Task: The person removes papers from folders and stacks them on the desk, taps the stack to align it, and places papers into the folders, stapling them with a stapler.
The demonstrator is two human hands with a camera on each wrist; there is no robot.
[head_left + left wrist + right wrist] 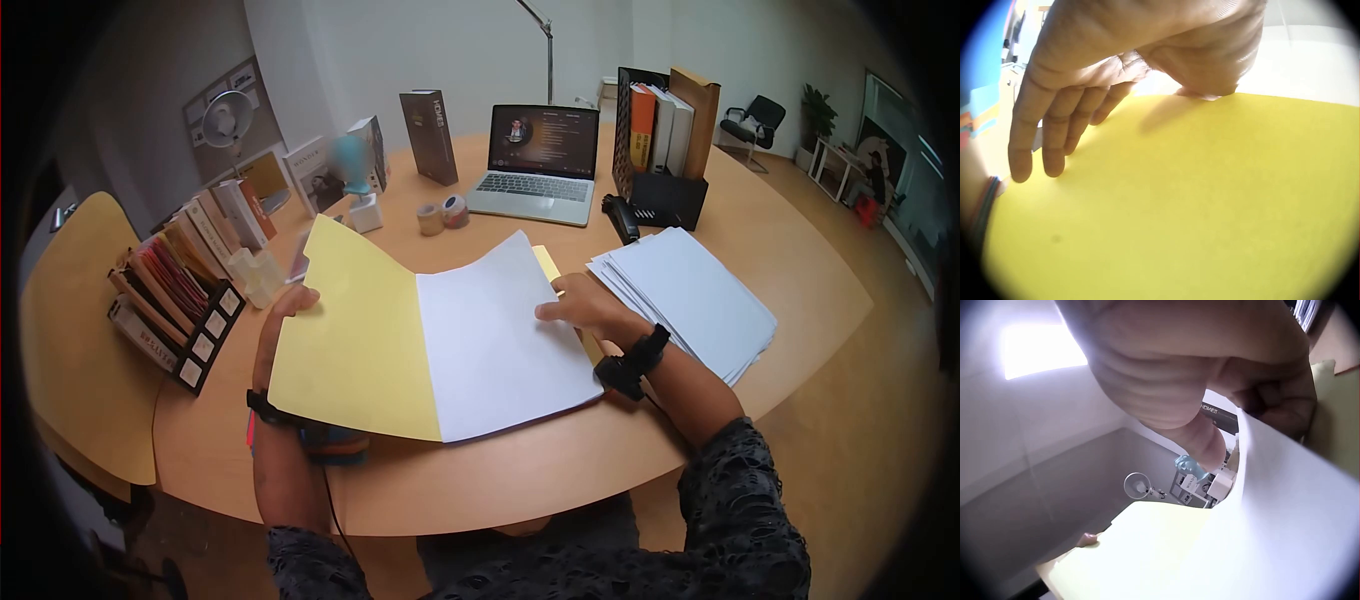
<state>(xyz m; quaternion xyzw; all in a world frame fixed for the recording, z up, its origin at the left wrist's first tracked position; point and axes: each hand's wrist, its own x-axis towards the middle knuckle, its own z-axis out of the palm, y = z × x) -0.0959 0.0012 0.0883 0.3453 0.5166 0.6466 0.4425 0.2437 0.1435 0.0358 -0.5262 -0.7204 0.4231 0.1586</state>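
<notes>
A yellow paper folder (355, 345) is held spread over the desk's front, with white paper (500, 340) against its right half. My left hand (284, 310) holds the folder's left edge, thumb over the front. Its fingers stretch along the back of the cover in the left wrist view. At the upper right edge of the paper, my right hand (592, 305) pinches it, thumb in front and fingers curled behind. In the right wrist view those fingers lie between the white paper and the folder's yellow back cover (1338, 419).
A loose stack of white paper (700, 290) lies right of the folder. Behind are a laptop (535, 180), tape rolls (430, 219), a dark upright box (430, 138) and a black telephone (622, 217). Books and a file rack (205, 340) stand at the left.
</notes>
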